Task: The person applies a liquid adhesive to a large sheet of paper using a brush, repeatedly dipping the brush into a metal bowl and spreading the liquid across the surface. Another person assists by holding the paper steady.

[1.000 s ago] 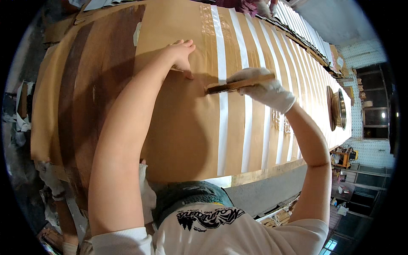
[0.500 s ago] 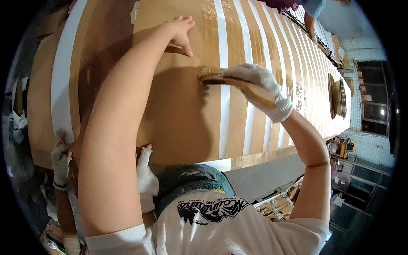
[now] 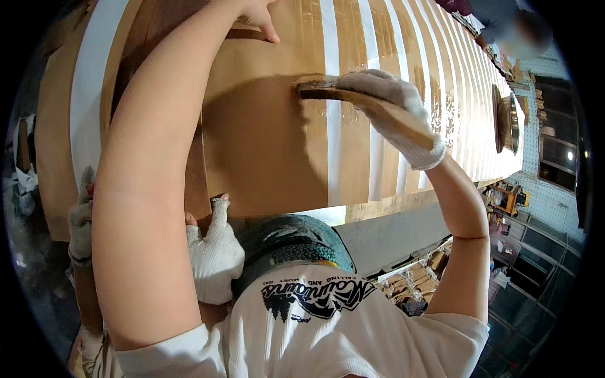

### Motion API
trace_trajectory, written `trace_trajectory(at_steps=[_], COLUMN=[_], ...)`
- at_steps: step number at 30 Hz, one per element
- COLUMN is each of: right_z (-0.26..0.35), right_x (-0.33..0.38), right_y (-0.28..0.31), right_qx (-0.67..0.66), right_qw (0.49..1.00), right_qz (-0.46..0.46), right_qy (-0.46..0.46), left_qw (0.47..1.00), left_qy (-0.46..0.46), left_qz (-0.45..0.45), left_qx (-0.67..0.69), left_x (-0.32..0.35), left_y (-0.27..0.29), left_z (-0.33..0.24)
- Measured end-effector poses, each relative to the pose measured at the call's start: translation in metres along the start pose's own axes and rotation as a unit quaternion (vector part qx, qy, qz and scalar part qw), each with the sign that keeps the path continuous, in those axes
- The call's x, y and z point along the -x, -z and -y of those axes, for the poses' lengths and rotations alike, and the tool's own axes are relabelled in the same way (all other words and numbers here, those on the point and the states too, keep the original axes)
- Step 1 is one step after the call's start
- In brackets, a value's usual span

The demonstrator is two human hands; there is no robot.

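Note:
My right hand (image 3: 394, 101), in a white knit glove, grips a wide flat brush (image 3: 337, 94) by its wooden handle. The brush's bristle end touches the brown sheet (image 3: 258, 145) along its glossy, wet-looking right part. Farther off, my bare left hand (image 3: 257, 17) lies over the far part of the same sheet, thumb stretched out. The upper frame edge cuts off its other fingers. To the right of that sheet, white strips (image 3: 334, 132) alternate with shiny brown bands in a long overlapping row.
At the near left edge are a co-worker's gloved hands, one (image 3: 217, 261) at the sheet's corner, another (image 3: 80, 230) beyond my left forearm. A metal bowl (image 3: 507, 125) stands at the right end. Another person leans in at the far right. Shelving (image 3: 526, 252) stands at right.
Both my hands have moved farther away, the brush still in my right. The co-worker's nearer hand shows more fully beside my forearm. The person at the far right has leaned into view.

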State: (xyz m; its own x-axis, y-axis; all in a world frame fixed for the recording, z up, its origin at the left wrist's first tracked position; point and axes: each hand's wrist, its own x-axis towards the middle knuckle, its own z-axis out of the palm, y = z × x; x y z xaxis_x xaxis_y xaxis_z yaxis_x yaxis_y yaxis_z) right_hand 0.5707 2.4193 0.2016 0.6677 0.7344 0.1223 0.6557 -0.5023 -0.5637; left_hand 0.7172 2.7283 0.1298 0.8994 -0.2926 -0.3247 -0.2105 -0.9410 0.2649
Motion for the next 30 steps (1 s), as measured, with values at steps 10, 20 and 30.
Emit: trace_trajectory(at_steps=[10,20,30], right_z=[0.038,0.026,0.030], right_x=[0.095,0.051,0.052], right_y=[-0.061,-0.052,-0.072], right_qx=[0.114,0.083,-0.099], right_qw=[0.987,0.995,0.995], right_qz=[0.104,-0.019,0.026], right_qy=[0.036,0.055,0.002], left_qw=[1.000,0.958,0.944], left_qy=[-0.014,0.082,0.196], left_qz=[-0.026,-0.244,-0.255], left_qx=[0.007,-0.125,-0.072], left_x=[0.011,0.051,0.030], left_y=[-0.007,-0.012,-0.070], left_z=[0.007,-0.039,-0.017])
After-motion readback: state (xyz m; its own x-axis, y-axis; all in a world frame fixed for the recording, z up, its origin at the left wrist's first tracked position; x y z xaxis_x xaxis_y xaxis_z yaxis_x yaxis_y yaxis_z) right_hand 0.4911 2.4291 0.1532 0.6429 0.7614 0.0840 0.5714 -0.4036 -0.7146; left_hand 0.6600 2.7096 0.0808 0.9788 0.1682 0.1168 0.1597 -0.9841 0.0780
